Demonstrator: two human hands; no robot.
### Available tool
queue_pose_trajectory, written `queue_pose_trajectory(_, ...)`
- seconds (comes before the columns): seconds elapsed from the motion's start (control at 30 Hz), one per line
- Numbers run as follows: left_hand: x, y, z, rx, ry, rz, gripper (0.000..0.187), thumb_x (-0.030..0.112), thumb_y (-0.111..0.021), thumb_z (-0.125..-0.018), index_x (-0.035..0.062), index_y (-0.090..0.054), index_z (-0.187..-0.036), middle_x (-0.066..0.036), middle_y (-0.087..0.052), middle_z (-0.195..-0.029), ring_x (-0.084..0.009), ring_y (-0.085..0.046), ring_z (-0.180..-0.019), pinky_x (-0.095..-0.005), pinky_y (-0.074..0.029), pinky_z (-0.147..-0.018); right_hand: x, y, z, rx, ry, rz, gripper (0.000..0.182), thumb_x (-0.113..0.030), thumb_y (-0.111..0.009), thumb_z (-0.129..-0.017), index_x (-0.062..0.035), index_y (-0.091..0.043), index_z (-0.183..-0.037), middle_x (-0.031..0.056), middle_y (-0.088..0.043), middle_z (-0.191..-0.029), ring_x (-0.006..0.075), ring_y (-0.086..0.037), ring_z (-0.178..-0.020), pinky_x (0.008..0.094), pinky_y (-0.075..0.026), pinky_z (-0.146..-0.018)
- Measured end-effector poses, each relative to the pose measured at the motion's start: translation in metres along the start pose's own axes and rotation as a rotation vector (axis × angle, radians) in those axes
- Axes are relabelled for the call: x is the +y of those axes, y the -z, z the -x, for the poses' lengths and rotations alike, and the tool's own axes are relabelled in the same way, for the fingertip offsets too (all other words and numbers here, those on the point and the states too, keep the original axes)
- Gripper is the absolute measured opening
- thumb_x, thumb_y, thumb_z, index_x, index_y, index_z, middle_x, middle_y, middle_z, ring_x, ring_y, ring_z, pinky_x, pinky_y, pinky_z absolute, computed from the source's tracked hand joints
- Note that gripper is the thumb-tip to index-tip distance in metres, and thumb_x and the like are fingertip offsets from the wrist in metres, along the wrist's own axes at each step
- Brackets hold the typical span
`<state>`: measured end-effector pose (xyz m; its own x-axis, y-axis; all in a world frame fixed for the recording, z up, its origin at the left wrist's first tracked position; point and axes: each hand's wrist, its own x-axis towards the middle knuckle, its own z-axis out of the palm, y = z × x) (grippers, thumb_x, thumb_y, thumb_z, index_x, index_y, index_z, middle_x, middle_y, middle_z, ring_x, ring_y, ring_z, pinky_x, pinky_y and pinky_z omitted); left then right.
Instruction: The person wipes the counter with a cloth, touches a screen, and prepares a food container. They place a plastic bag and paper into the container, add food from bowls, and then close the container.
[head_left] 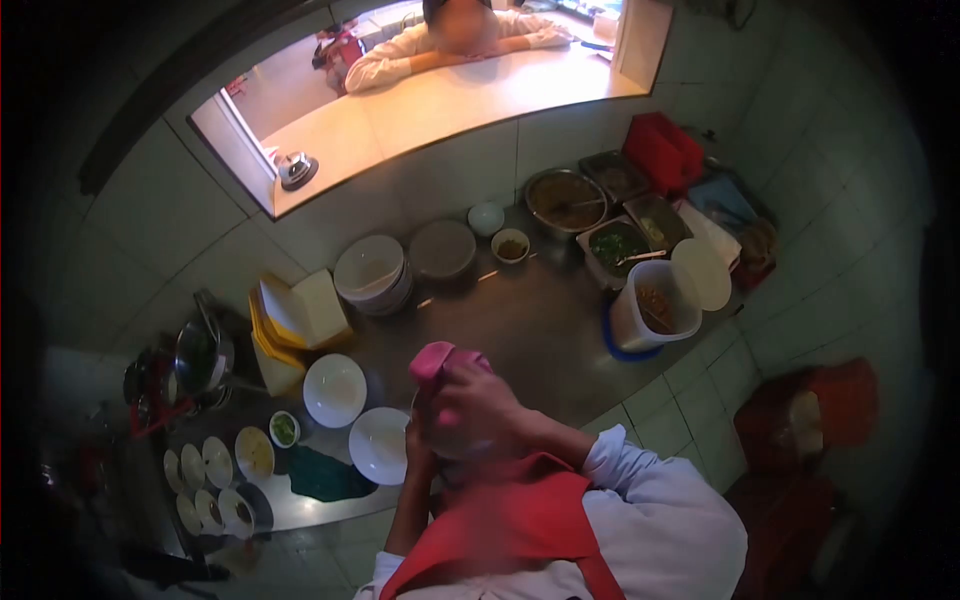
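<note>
My right hand (480, 408) is closed on a pink cloth (436, 362), held in front of my chest over the counter's near edge. Bits of the cloth show above and between its fingers. My left hand (420, 442) is just below and to the left, its fingers curled at the side of something mostly covered by the right hand; I cannot make out what. Close to the left hand, a white bowl (376, 445) rests on the steel counter (480, 330). Another white bowl (335, 390) sits a little farther left.
Stacked plates (370, 268) stand along the back wall beside yellow-and-white boxes (300, 315). Small bowls (218, 462) and a green cloth (322, 474) are at left. A clear tub (650, 310) and food trays (612, 250) are at right. A person (400, 62) leans on the hatch ledge.
</note>
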<state>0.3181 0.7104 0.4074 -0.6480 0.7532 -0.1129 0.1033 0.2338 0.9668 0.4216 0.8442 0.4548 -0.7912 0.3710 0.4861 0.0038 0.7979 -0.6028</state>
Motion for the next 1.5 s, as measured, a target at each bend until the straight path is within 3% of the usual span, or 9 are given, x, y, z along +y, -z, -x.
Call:
queue_pose_trajectory(0.23,-0.045,0.02,-0.013,-0.027,0.211,0.433,0.052,0.047,-0.036,-0.1,0.0012,-0.055,-0.116,-0.01,-0.06,-0.109,-0.02,-0.058,-0.102,-0.0338,-0.045,-0.09,-0.002,-0.028,0.008,-0.731,-0.373,-0.581,0.02,-0.02,-0.063,-0.077,-0.0032,-0.064,-0.087,0.0124,-0.06,-0.09,0.0278,-0.058,-0.092,0.0368,-0.047,-0.075)
queue_pose_trajectory(0.37,-0.035,0.014,-0.014,0.014,0.066,0.307,0.052,0.044,-0.04,-0.1,-0.0015,-0.058,-0.118,-0.01,-0.062,-0.108,-0.0192,-0.056,-0.099,-0.0315,-0.044,-0.087,0.001,-0.032,0.009,-0.257,-0.038,-0.05,0.029,-0.021,-0.061,-0.078,-0.0073,-0.062,-0.105,0.0182,-0.055,-0.107,0.0343,-0.053,-0.1,0.0471,-0.043,-0.085)
queue_pose_trajectory(0.53,-0.017,0.013,-0.019,0.073,-0.028,0.184,0.046,0.035,-0.041,-0.1,-0.0031,-0.057,-0.12,-0.014,-0.063,-0.109,-0.0221,-0.057,-0.102,-0.033,-0.044,-0.09,0.014,-0.055,0.023,-0.254,-0.144,0.219,0.041,-0.027,-0.056,-0.084,-0.0063,-0.053,-0.119,0.0234,-0.056,-0.108,0.0366,-0.054,-0.103,0.0514,-0.041,-0.09)
queue_pose_trajectory(0.6,-0.012,0.006,-0.019,0.177,-0.07,0.025,0.046,0.035,-0.042,-0.099,-0.003,-0.057,-0.121,-0.015,-0.063,-0.109,-0.0239,-0.058,-0.102,-0.034,-0.044,-0.089,0.014,-0.048,0.014,-0.786,-0.452,0.083,0.037,-0.025,-0.053,-0.087,-0.0025,-0.055,-0.115,0.0244,-0.061,-0.1,0.0346,-0.059,-0.096,0.0461,-0.044,-0.087)
queue_pose_trajectory(0.8,-0.067,0.001,-0.02,0.02,0.248,0.272,0.047,0.04,-0.036,-0.102,-0.0011,-0.059,-0.106,-0.013,-0.062,-0.11,-0.0222,-0.059,-0.099,-0.0359,-0.046,-0.082,0.026,-0.062,0.023,-0.384,-0.771,-0.957,0.03,-0.025,-0.047,-0.095,0.0014,-0.057,-0.105,0.0204,-0.061,-0.101,0.0277,-0.06,-0.096,0.0352,-0.045,-0.083)
queue_pose_trajectory(1.07,-0.061,-0.023,-0.01,0.174,0.089,0.195,0.052,0.042,-0.034,-0.101,-0.0023,-0.059,-0.113,-0.011,-0.064,-0.099,-0.0206,-0.057,-0.088,-0.036,-0.046,-0.079,0.05,-0.069,-0.009,0.107,-0.544,-0.144,0.019,-0.022,-0.058,-0.087,-0.0046,-0.057,-0.094,0.0179,-0.064,-0.08,0.0381,-0.062,-0.075,0.0467,-0.05,-0.066)
queue_pose_trajectory(1.27,-0.025,-0.003,-0.038,0.336,0.033,0.078,0.04,0.031,-0.045,-0.097,-0.0042,-0.059,-0.109,-0.023,-0.063,-0.086,-0.034,-0.062,-0.084,-0.0412,-0.045,-0.075,0.059,-0.06,-0.004,-0.214,-0.388,0.159,0.013,-0.013,-0.062,-0.08,-0.0056,-0.057,-0.091,0.0168,-0.063,-0.078,0.0367,-0.062,-0.072,0.0462,-0.049,-0.066)
queue_pose_trajectory(1.4,-0.063,0.008,-0.057,0.334,-0.006,-0.08,0.042,0.033,-0.043,-0.097,-0.0035,-0.056,-0.115,-0.028,-0.063,-0.096,-0.0451,-0.059,-0.091,-0.047,-0.045,-0.079,0.084,-0.02,-0.006,-0.655,-0.735,-0.751,0.017,-0.011,-0.066,-0.077,-0.0003,-0.06,-0.088,0.0118,-0.067,-0.088,0.0251,-0.066,-0.081,0.0356,-0.051,-0.072)
queue_pose_trajectory(1.5,-0.071,0.005,-0.077,0.393,0.234,-0.042,0.042,0.029,-0.041,-0.099,-0.0032,-0.049,-0.125,-0.029,-0.06,-0.112,-0.0417,-0.057,-0.105,-0.0443,-0.043,-0.089,0.105,0.006,0.0,-0.407,-0.893,-1.57,0.019,-0.009,-0.055,-0.084,-0.0006,-0.057,-0.101,0.0097,-0.061,-0.096,0.0216,-0.058,-0.093,0.033,-0.047,-0.085)
